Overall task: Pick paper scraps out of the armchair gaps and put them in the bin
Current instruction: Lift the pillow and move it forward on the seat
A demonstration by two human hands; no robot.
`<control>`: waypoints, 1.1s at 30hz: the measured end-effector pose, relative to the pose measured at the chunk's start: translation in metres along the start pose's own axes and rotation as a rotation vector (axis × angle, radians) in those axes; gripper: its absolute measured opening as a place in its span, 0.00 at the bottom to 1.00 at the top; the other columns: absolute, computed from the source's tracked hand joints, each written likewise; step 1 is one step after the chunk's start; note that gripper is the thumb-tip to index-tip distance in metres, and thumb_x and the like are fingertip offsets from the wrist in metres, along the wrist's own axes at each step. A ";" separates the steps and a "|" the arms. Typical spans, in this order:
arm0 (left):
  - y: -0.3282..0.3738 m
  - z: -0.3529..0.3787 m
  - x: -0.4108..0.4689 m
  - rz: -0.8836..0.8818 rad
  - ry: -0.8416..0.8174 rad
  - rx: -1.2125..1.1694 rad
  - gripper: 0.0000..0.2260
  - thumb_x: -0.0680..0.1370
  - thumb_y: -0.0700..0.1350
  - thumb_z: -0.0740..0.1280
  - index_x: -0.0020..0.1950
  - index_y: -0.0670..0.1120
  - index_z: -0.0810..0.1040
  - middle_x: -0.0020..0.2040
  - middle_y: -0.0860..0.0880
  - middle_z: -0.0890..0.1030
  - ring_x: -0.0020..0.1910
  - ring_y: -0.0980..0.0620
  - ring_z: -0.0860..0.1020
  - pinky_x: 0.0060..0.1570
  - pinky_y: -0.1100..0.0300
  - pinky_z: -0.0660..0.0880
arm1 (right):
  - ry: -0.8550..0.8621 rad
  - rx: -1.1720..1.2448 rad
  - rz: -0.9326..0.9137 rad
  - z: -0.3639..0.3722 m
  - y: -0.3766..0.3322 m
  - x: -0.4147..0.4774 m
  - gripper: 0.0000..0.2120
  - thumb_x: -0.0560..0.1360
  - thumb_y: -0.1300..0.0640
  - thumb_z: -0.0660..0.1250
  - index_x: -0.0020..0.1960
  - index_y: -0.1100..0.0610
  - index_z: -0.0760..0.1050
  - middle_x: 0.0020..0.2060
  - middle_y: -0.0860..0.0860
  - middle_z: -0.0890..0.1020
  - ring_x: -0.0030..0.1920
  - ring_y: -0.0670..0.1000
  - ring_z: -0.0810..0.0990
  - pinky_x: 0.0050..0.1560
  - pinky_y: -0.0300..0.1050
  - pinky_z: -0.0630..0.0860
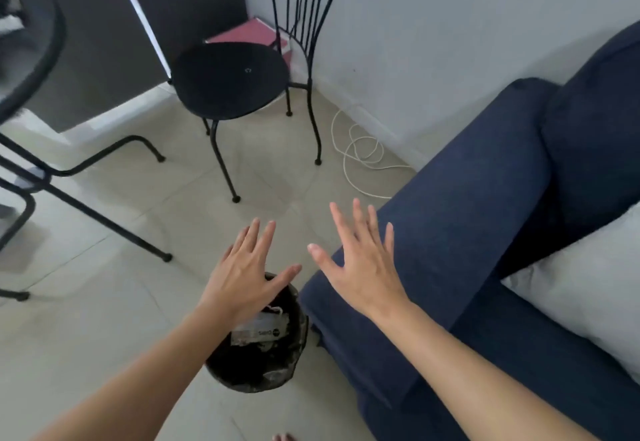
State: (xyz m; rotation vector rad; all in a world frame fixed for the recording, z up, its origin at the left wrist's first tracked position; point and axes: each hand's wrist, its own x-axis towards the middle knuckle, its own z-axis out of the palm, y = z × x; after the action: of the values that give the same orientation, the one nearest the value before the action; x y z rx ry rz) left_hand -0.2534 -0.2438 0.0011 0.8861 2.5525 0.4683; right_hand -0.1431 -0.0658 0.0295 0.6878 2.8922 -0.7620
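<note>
Both hands are spread flat, palms down, fingers fanned apart, and neither holds anything. The left hand (242,276) hovers over the far rim of the bin (258,347), its thumb reaching across the opening; whether it touches the rim cannot be told. The right hand (362,267) hangs above the front end of the navy armchair (485,218) arm, close to the fabric, contact unclear.

The single bin, a dark round one, stands on the tiled floor (104,319) just beside the armchair's front corner. Inside it lie crumpled paper scraps (263,331), one with printed lettering; they overlap too much to count, and the left wrist hides part of the opening. No scrap shows in the armchair's gaps from here; the seam between arm and the pale seat cushion (588,298) is in shadow.

The armchair is cut off at the right and bottom edges. One black metal chair (232,80) stands by the wall, a pink item (249,33) partly hidden behind it. One white cable (360,153) coils on the floor. A round tabletop (31,56) is cropped at the left. Toes peek in at the bottom edge.
</note>
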 end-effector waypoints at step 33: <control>0.545 0.251 0.122 0.194 -0.270 -0.420 0.52 0.60 0.70 0.77 0.76 0.56 0.56 0.70 0.57 0.67 0.64 0.56 0.69 0.62 0.53 0.70 | 0.657 1.085 0.850 -0.176 0.558 -0.258 0.42 0.78 0.34 0.65 0.82 0.44 0.47 0.72 0.41 0.69 0.69 0.43 0.70 0.63 0.32 0.69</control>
State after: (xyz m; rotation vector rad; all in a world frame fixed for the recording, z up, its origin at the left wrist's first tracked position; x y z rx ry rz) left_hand 0.0549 0.2846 -0.0122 0.9628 2.0291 0.8433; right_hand 0.3411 0.3482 -0.0223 2.3566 1.8481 -2.1476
